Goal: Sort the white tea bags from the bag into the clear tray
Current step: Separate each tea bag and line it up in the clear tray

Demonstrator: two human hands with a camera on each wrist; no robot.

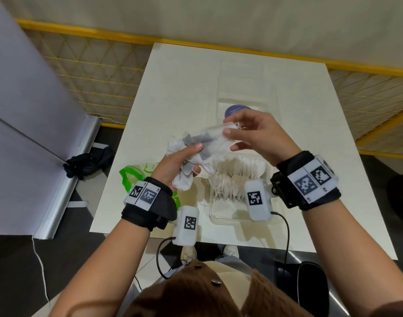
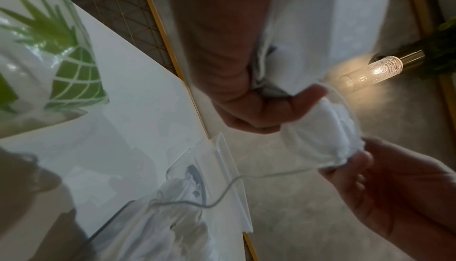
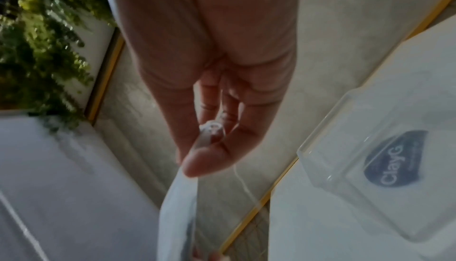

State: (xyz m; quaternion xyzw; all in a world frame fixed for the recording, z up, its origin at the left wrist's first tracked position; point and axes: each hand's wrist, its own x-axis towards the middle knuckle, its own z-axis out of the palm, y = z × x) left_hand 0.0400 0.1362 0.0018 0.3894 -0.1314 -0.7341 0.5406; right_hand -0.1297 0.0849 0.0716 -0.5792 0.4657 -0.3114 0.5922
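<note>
Over the white table (image 1: 173,88), my left hand (image 1: 180,161) grips a bunch of white tea bags (image 1: 184,181). My right hand (image 1: 253,133) pinches the top of one tea bag (image 1: 213,133) that still touches the bunch. In the left wrist view this tea bag (image 2: 318,134) spans between my left hand (image 2: 246,93) and right hand (image 2: 394,187), with a string (image 2: 246,177) trailing down. In the right wrist view, fingertips (image 3: 209,160) pinch the tea bag (image 3: 177,206). The clear tray (image 1: 218,217) below holds several tea bags (image 1: 237,177). The green and white bag (image 1: 131,175) lies to the left.
The tray's open lid (image 1: 241,81) with a purple label (image 1: 236,109) lies flat behind it, also the labelled lid (image 3: 394,158). A yellow mesh fence (image 1: 93,72) rings the table. A dark cloth (image 1: 86,163) lies on the floor at left. A lit lamp (image 2: 375,70) hangs on the wall.
</note>
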